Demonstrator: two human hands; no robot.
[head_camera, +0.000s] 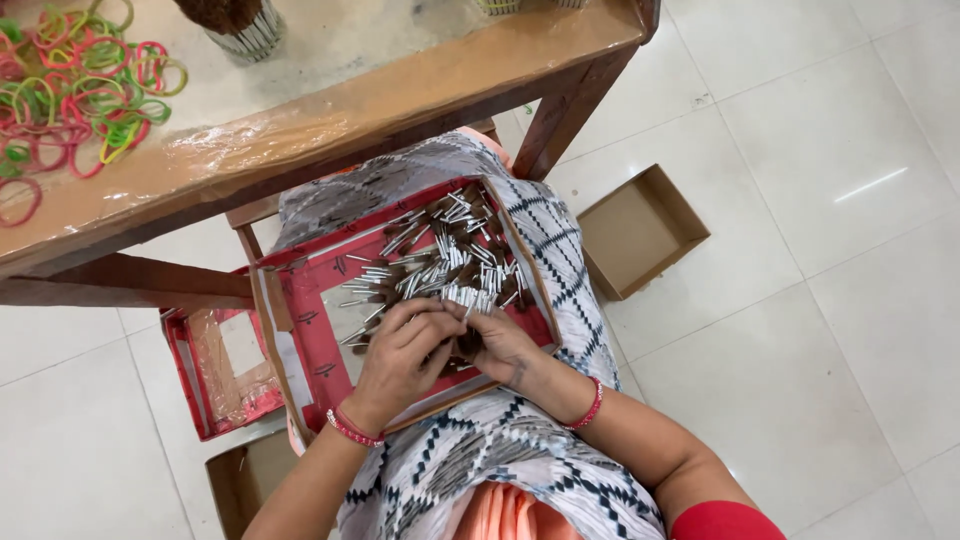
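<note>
At the far left edge of the wooden table (330, 120) lies a heap of rubber bands (70, 90) in red, green and yellow; a ribbed cup (245, 35) stands further along the tabletop near its back edge. Below the table's left end, on the white tiled floor (820, 330), a red box lid (222, 368) rests open side up, and a brown cardboard box (240, 480) shows just under it.

On the person's lap, over a black-and-white patterned cloth (560, 250), sits a red-walled cardboard tray (300, 330). A pile of small sticks with silver ends and dark brown tips (440, 255) fills its far right corner and spreads toward the middle.

The left hand (400, 355) lies at the tray's near edge, fingers curled loosely inward over a few sticks, with a red bangle at the wrist. Just beside it and touching it, the right hand (495, 345) is cupped, its fingers closed around a small bundle of the brown-tipped sticks; how tightly it grips cannot be told.

Right of the lap, an open empty brown carton (640, 230) stands on the floor near the table leg.
</note>
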